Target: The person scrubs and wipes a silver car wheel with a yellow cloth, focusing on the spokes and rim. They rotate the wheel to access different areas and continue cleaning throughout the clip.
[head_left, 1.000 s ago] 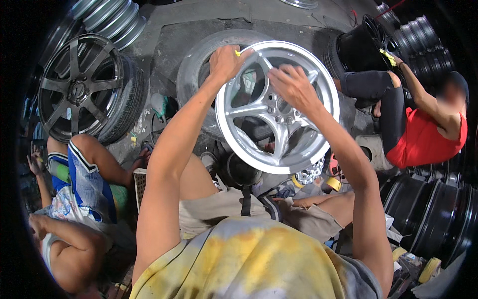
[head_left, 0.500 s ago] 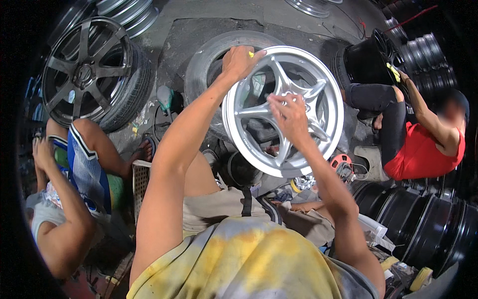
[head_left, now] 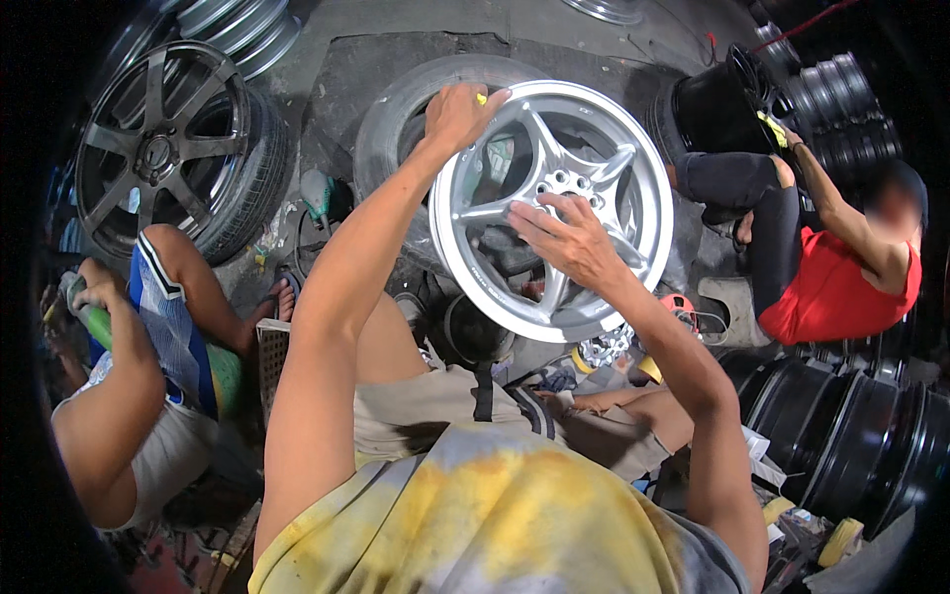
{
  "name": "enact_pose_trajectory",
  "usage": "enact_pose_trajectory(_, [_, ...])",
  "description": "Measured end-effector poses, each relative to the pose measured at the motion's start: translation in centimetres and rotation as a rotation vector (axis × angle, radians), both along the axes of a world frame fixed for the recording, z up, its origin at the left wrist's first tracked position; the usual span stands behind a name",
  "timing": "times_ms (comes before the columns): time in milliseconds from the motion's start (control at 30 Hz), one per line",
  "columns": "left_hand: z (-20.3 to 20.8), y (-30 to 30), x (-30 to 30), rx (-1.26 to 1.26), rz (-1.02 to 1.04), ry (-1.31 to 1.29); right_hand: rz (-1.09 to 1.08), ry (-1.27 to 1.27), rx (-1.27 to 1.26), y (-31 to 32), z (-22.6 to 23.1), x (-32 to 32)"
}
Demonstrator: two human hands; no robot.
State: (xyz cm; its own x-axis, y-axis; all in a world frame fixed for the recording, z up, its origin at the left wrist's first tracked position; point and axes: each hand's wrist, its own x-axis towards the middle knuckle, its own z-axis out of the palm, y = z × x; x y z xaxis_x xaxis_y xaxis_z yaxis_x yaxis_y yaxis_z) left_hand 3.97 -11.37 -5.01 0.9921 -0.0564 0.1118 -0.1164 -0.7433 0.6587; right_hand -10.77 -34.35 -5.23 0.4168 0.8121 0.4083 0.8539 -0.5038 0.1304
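Observation:
A silver multi-spoke wheel rim (head_left: 661, 198) is tilted up in front of me, over a grey tyre (head_left: 381, 148) lying on the ground. My left hand (head_left: 457, 119) is closed around the upper left edge of the rim. A small yellow scrap (head_left: 482, 99) shows beside its thumb; what it is I cannot make out. Over the spokes just below the hub lies my right hand (head_left: 579, 249), its fingers stretched out and touching the left spoke. Nothing shows gripped in it. The rim's back side is hidden.
On the left stands a dark spoked wheel (head_left: 158, 148) against a tyre, with a green power tool (head_left: 317, 195) near it. A co-worker sits on each side; the one in a red top (head_left: 841, 287) handles a black rim (head_left: 708, 114). Black rims (head_left: 831, 426) are stacked at lower right.
My right hand, blurred earlier over the hub, is now lower, with its fingers on the left spoke and the hub holes uncovered. My left hand keeps its place on the rim.

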Motion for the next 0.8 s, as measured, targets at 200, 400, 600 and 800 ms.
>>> enact_pose_trajectory(200, [-0.3, 0.6, -0.2, 0.009, 0.01, -0.011, 0.306, -0.041, -0.378, 3.5, 1.4, 2.7])
enact_pose_trajectory(400, [-0.6, 0.2, 0.4, 0.021, 0.0, -0.007, 0.306, -0.111, -0.312, 1.6, 1.3, 3.5])
enact_pose_trajectory(600, [-1.6, 0.3, 0.7, -0.025, 0.008, -0.127, 0.169, 0.009, -0.236, 0.4, 1.4, 2.0])
enact_pose_trajectory(800, [-2.3, 0.2, 1.1, -0.014, 0.002, -0.115, -0.058, 0.338, -0.057, -6.4, 1.6, -3.4])
